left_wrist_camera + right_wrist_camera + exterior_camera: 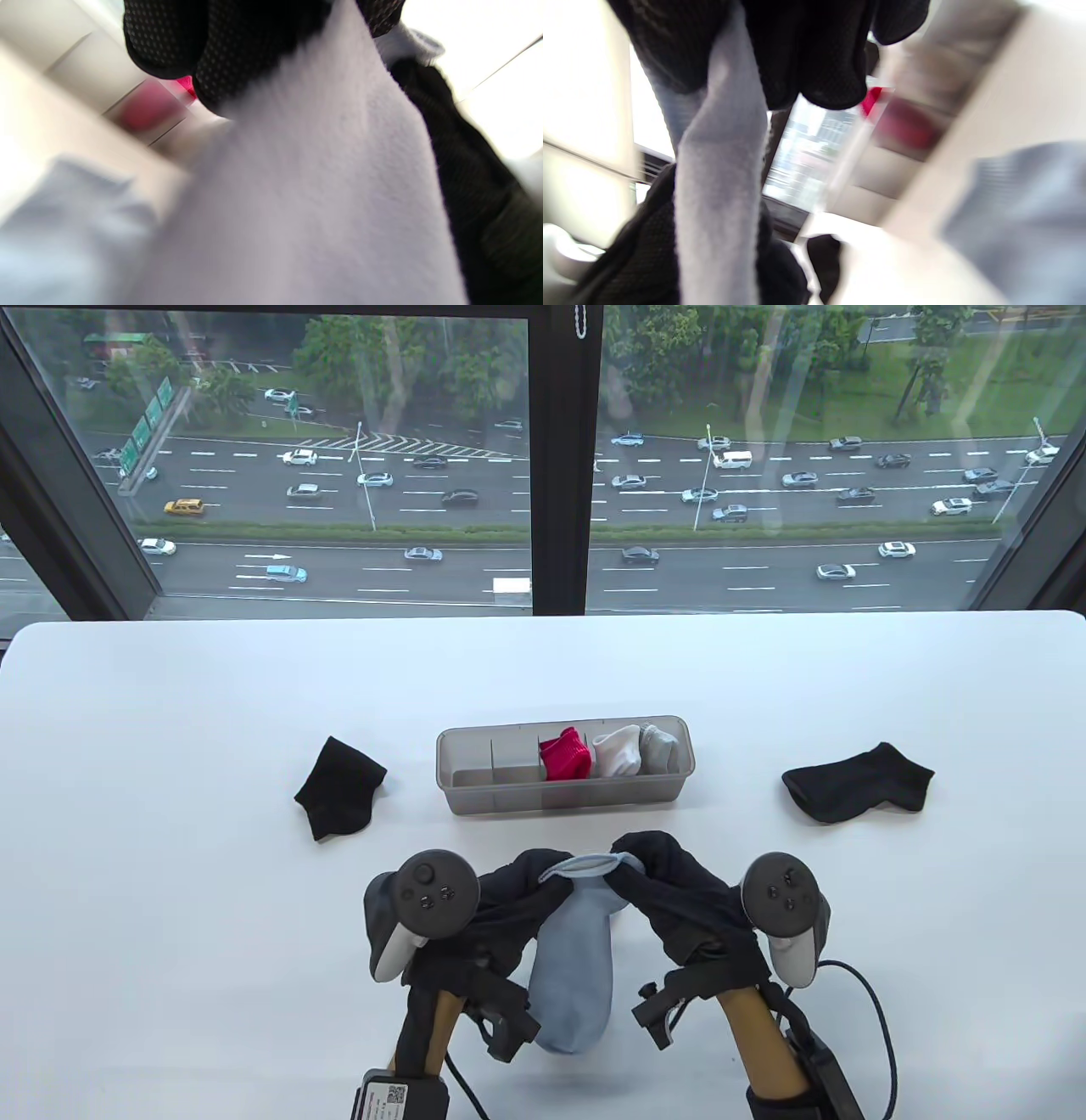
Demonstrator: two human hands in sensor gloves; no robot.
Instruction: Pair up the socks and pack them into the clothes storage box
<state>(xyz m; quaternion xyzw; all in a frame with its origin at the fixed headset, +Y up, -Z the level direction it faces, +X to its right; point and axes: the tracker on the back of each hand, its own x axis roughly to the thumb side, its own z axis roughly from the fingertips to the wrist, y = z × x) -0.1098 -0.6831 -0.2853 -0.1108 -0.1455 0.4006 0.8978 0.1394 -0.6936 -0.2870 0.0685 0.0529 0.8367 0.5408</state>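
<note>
A light blue sock (573, 963) lies near the table's front edge, toe toward me. My left hand (526, 878) and right hand (640, 861) each pinch a side of its cuff, which gapes between them. The left wrist view is filled by the blue sock (305, 203) under my gloved fingers (237, 55); the right wrist view shows the blue sock (721, 190) pinched by dark fingers (823, 63). The grey storage box (475, 797) stands just beyond, holding a red sock (566, 755), a white sock (617, 751) and a grey sock (657, 745). Its left compartments look bare.
One black sock (339, 786) lies left of the box, another black sock (857, 783) to its right. The white table (170, 899) ends at a large window behind. Cables trail from my right wrist at the front edge.
</note>
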